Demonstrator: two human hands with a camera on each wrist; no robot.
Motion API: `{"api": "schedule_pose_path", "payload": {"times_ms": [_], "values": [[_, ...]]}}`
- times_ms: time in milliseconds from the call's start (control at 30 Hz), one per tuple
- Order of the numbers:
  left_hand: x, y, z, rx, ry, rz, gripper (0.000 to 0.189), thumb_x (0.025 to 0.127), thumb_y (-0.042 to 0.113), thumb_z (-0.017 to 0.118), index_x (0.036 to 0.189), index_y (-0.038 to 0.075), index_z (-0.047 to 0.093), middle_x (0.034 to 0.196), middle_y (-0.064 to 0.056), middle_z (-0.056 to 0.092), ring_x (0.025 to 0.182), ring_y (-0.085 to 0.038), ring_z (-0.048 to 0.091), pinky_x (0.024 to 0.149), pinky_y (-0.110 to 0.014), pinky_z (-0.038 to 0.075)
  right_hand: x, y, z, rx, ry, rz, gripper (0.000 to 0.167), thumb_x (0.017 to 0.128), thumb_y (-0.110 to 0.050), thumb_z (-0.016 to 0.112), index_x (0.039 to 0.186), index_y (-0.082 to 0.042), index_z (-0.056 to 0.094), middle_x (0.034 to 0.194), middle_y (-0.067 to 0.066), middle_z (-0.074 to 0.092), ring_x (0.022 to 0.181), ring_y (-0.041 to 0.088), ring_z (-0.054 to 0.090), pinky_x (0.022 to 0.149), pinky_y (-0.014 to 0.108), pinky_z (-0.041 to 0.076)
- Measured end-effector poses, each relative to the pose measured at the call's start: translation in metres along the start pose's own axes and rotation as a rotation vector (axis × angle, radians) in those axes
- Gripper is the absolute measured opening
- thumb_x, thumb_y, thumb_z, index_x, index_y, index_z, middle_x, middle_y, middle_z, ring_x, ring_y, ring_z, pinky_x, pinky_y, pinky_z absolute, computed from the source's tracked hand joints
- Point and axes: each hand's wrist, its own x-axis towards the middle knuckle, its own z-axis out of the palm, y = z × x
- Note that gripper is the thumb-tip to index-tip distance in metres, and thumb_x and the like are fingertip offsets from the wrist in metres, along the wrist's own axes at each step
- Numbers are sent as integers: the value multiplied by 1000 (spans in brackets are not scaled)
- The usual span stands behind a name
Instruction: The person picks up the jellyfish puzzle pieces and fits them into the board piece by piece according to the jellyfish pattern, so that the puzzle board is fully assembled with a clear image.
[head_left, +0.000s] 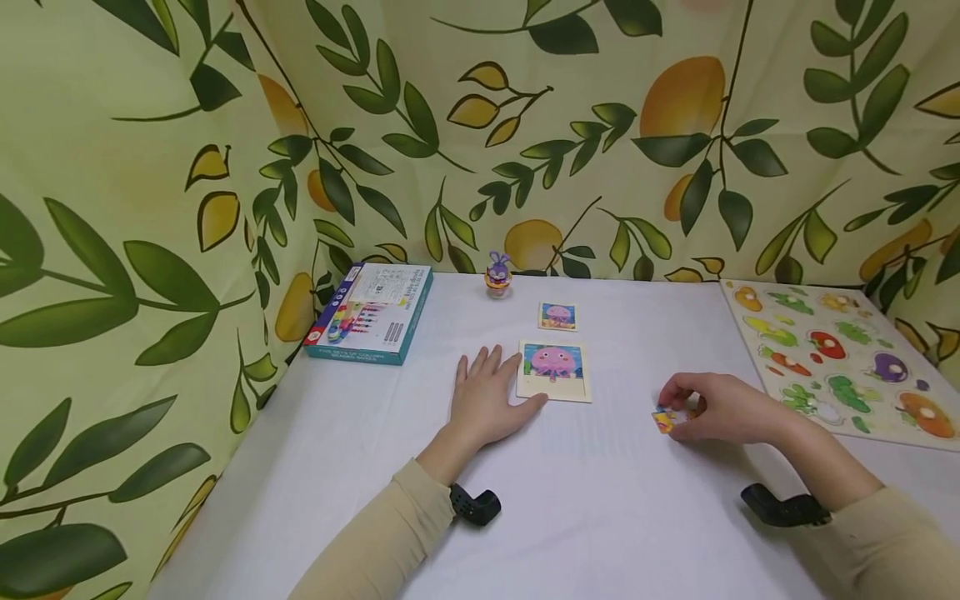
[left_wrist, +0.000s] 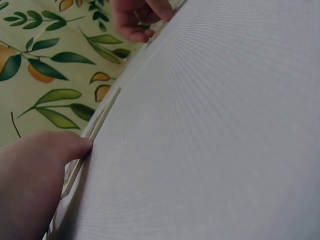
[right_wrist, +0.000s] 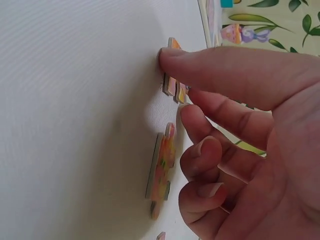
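A square board puzzle [head_left: 553, 393] with a pink octopus-like picture lies in the middle of the white table. My left hand [head_left: 487, 398] rests beside it, fingers spread, index finger at its left edge and thumb [left_wrist: 80, 148] against its near edge. To the right, my right hand [head_left: 720, 408] pinches a colourful jigsaw piece [head_left: 663, 419] between thumb and fingers, low over the table. In the right wrist view the held piece stands tilted, partly behind the thumb [right_wrist: 175, 59]. Another jigsaw piece [right_wrist: 161, 167] lies under the curled fingers; the palm hides it from the head camera.
A small picture card [head_left: 558, 316] of the same pink creature lies behind the puzzle. A purple rabbit figure [head_left: 497, 275] stands at the back. On the left is a flat toy box [head_left: 371, 312]; on the right, a large vegetable puzzle board [head_left: 798, 321]. Patterned cloth walls [head_left: 555, 125] surround the table.
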Motion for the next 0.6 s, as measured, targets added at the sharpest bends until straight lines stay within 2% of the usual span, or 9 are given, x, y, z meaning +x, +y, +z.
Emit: {"api": "schedule_pose_path", "payload": {"times_ms": [167,367,600], "values": [[-1,0,-1,2,-2,-2,83,90,72,55,154,19,49,163,-13,35,154,-33,21,123,-57,3,3,-4,3,32,-10,17,39,77,-19,88,104,-14,60,97,1,59,77,18,54,64,28,46],[0,0,-2,7,1,1,83,90,72,55,154,19,49,163,-13,36,154,-33,22,123,-57,4,12,-13,10,24,49,7,39,77,-24,90,100,-15,59,90,-2,59,77,18,55,64,29,48],[0,0,-1,13,3,-2,83,90,72,54,154,19,49,163,-13,36,154,-33,22,123,-57,4,23,-24,20,50,80,-21,30,83,-22,86,101,-16,63,85,-3,61,75,17,55,63,28,47]]}}
